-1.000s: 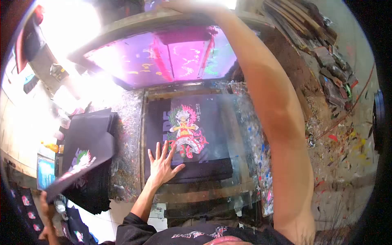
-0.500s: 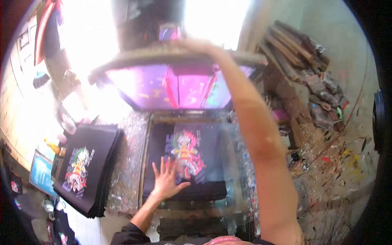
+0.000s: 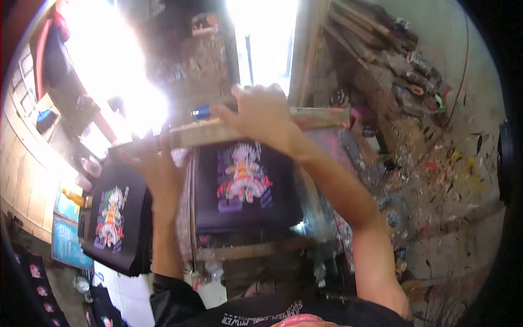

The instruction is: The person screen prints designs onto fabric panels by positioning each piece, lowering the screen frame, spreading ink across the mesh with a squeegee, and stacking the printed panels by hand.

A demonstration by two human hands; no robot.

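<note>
My right hand (image 3: 261,114) is closed over the top bar of a wooden screen frame (image 3: 204,133), which stands raised at the far side of the board. My left hand (image 3: 155,163) is smeared by motion near the frame's left end, and its grip does not show clearly. Below the frame, a black cloth with a colourful printed figure (image 3: 244,180) lies flat on the board. On the left is a pile of black cloths (image 3: 113,218), its top one bearing a similar figure.
Wooden strips (image 3: 362,27) and stained tools lie at the upper right, above a paint-spattered surface (image 3: 463,169). A yellow bottle (image 3: 72,196) and a blue box (image 3: 71,240) stand at the left. More printed black cloths (image 3: 41,286) show at the lower left.
My left hand has left the cloth and risen to the frame's left end. The frame has tilted, its coloured underside now out of sight. The other person's hand at the pile is gone.
</note>
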